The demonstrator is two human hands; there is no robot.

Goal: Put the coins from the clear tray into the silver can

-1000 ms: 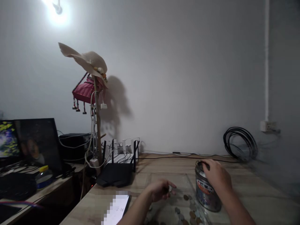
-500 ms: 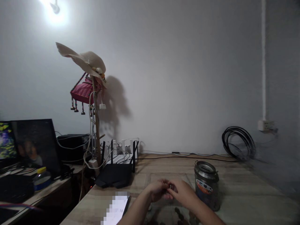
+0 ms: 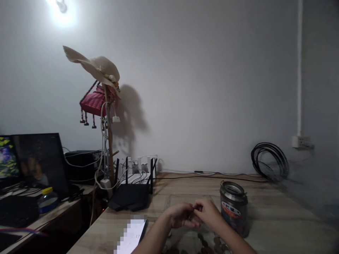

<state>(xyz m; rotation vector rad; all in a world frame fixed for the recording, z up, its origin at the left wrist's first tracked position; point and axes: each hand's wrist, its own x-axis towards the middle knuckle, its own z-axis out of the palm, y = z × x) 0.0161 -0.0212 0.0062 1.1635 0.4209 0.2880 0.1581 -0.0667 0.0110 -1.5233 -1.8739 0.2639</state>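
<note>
My left hand (image 3: 182, 216) is cupped over the desk, palm toward my right hand, its fingers curled around something small and dark that I cannot make out. Close against it, my right hand (image 3: 208, 213) pinches thumb and fingertips together at the left hand's fingers; whatever is in the pinch is too small to name. Below both hands, several coins (image 3: 203, 243) lie spread in what looks like a shallow clear tray (image 3: 171, 201). A dark jar (image 3: 234, 209) with a metal rim and a printed label stands just right of my right forearm.
A phone with a lit screen (image 3: 135, 231) lies left of my left forearm. Behind it sits a black router (image 3: 129, 197) with upright antennas. Coiled black cable (image 3: 268, 160) leans on the wall at right. A yellow-capped bottle (image 3: 48, 201) and a monitor (image 3: 39, 162) stand on the left desk.
My right hand has shifted slightly up and right, its fingertips drawn a little apart from the left palm. The left hand's lower fingers have uncurled somewhat. More coins show below.
</note>
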